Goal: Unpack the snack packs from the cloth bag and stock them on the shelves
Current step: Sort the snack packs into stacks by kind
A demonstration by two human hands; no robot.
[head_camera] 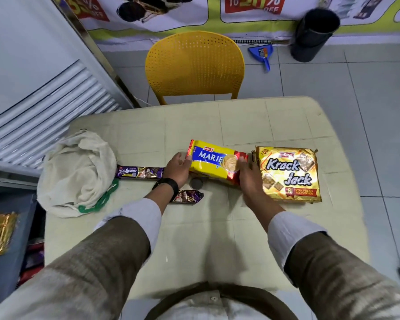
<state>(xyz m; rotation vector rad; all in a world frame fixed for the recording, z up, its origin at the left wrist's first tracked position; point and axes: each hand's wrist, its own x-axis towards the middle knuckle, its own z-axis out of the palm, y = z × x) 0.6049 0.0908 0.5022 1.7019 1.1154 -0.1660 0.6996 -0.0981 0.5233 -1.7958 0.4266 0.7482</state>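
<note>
Both hands, left hand (179,166) and right hand (248,175), grip Marie pack (214,161) ends over counter (252,121); unpacking looks done, next carry to shelves.

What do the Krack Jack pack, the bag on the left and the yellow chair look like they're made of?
Krack Jack pack: glossy metallised plastic film, judging by its gold glare and creases. Cloth bag: soft, matte off-white woven fabric, slumped in folds. Yellow chair: moulded plastic, probably, given its smooth one-piece back with rows of small holes.
</note>
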